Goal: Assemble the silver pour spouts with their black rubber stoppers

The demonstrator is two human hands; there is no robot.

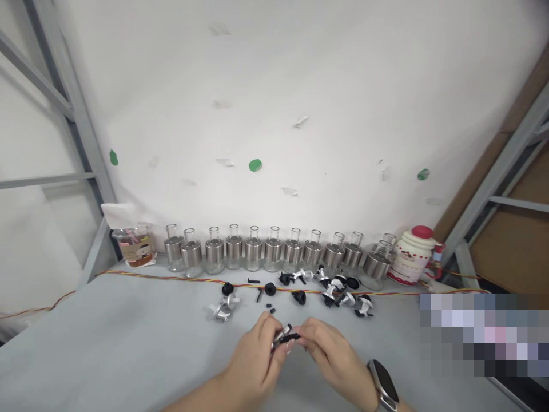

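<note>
Both hands meet just above the table near the front. My left hand point(253, 357) is closed around a small silver-and-black fitting point(281, 332), partly hidden by the fingers. With thumb and fingertips, my right hand point(337, 360) pinches the end of a slim black piece point(290, 337) that lies against that fitting. Beyond the hands lie two tiny black pieces point(272, 311), a black ring-shaped stopper point(270, 289) and another black stopper point(299, 297). Similar silver-and-black fittings lie left point(222, 312) and right point(364, 306).
Several glass bottles with steel sleeves point(253, 249) stand in a row along the white wall. A twisted red-yellow wire point(171, 277) crosses the table point(128, 337). A packaged cup point(135, 246) stands far left, a decorated white-and-red jar point(412, 257) far right. My right wrist wears a watch point(383, 382).
</note>
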